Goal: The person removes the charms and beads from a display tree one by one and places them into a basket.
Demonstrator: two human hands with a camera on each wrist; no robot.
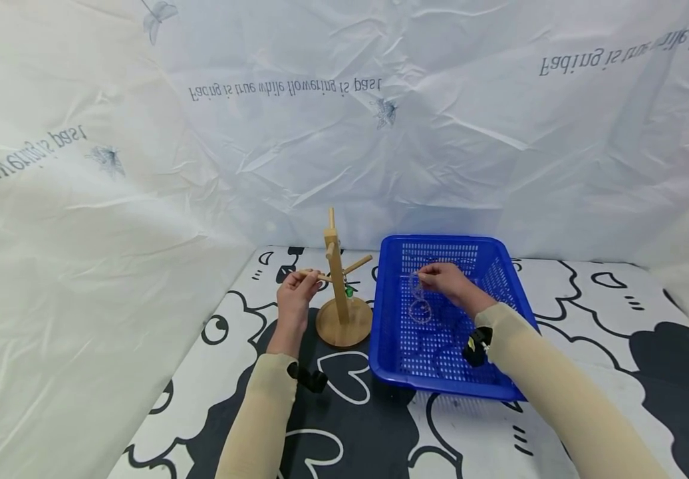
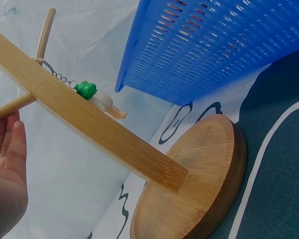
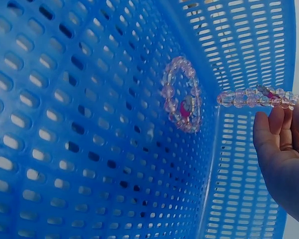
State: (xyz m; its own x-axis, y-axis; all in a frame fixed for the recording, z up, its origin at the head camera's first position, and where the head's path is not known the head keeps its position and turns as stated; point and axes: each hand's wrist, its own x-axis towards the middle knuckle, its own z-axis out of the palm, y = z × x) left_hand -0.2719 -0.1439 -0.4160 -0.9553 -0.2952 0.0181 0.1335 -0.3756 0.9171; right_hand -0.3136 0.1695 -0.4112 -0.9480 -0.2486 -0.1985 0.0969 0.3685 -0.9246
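The right hand (image 1: pixel 447 282) pinches a bead bracelet (image 3: pixel 256 97) above the blue basket (image 1: pixel 389 346), where another bracelet (image 3: pixel 182 94) lies. Farther left, the left hand (image 1: pixel 294 293) grips a peg (image 2: pixel 12 105) of the wooden stand (image 1: pixel 341 313).

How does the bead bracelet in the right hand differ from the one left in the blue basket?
The held bracelet is pinched by the right hand and lifted off the basket floor; the second bracelet lies loose on the blue basket floor, untouched. In the right wrist view the held bracelet shows edge-on as a row of beads, while the second bracelet shows as an open ring. Both are strung from clear pinkish beads with a darker pink accent.
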